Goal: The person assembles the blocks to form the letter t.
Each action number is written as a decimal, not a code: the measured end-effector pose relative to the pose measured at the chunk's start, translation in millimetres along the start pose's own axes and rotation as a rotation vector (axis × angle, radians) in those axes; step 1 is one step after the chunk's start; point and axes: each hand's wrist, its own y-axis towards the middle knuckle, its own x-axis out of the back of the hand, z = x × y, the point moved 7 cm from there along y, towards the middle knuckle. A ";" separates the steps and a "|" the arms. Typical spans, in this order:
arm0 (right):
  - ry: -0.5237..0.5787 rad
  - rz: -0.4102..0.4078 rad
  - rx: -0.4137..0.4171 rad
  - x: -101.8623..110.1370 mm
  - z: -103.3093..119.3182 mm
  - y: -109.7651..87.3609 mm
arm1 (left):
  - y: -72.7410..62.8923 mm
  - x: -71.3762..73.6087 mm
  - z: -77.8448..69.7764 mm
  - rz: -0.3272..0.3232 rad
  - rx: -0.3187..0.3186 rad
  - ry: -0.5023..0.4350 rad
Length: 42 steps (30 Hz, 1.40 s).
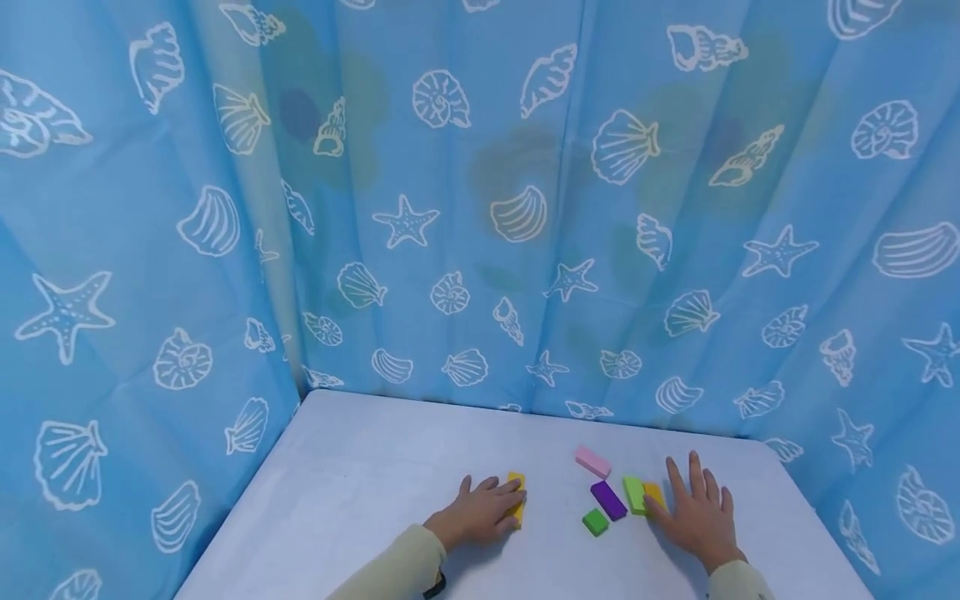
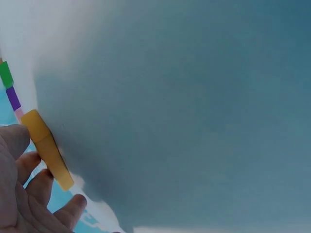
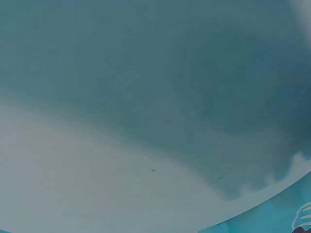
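Note:
My left hand (image 1: 480, 510) lies over yellow blocks (image 1: 515, 478), its fingertips resting on them. Seen from the left wrist, two yellow blocks (image 2: 54, 158) sit end to end in a line, with the thumb (image 2: 14, 140) at one end and the other fingers along the side. On the right, my right hand (image 1: 697, 515) is spread flat, fingers apart, its thumb overlapping the edge of an orange block (image 1: 655, 493). A light green block (image 1: 634, 495) lies right against that orange one. Only a dark sliver of fingertip enters the right wrist view's bottom corner.
Between the hands lie a purple block (image 1: 608, 501), a small green block (image 1: 596, 522) and a pink block (image 1: 592, 462). They are on a white table (image 1: 375, 467). A blue curtain (image 1: 465, 250) with white shell prints stands along the table's back and sides.

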 end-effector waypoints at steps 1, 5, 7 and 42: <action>-0.001 0.001 0.001 0.2 1.2 0.3 | -2.0 -0.6 1.5 0.007 0.004 -0.004; 0.005 -0.007 0.017 2.5 7.9 2.4 | -10.4 -1.5 7.7 0.019 0.016 -0.008; 0.005 -0.017 0.028 3.4 11.6 4.4 | -14.7 0.0 10.5 0.015 0.016 -0.006; 0.017 -0.059 0.182 10.9 85.6 41.4 | -58.3 12.0 33.2 -0.020 -0.012 0.018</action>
